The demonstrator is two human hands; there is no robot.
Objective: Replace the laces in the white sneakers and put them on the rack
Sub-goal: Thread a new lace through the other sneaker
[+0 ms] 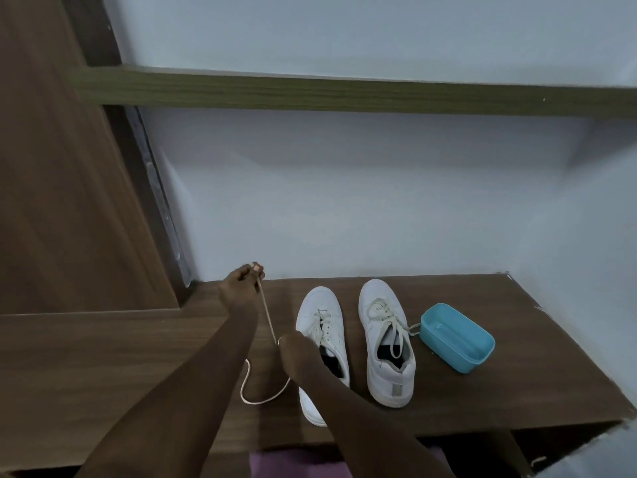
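Two white sneakers stand side by side on a dark wooden bench top [482, 339], toes toward the wall. The left sneaker [320, 312] is partly laced; the right sneaker [386, 339] is laced, its lace ends loose. My left hand [241, 276] is raised near the wall and pinches a cream lace [267, 313] pulled taut. The lace runs down to my right hand [293, 346], which rests at the left sneaker's opening and seems to hold the lace there. A slack loop of lace [255, 400] lies on the wood under my arms.
A turquoise plastic tub [458, 339] sits right of the sneakers, touching a lace end. A brown door [69, 167] stands at the left. A wooden shelf [344, 93] runs along the pale wall above. The bench front edge has open compartments below.
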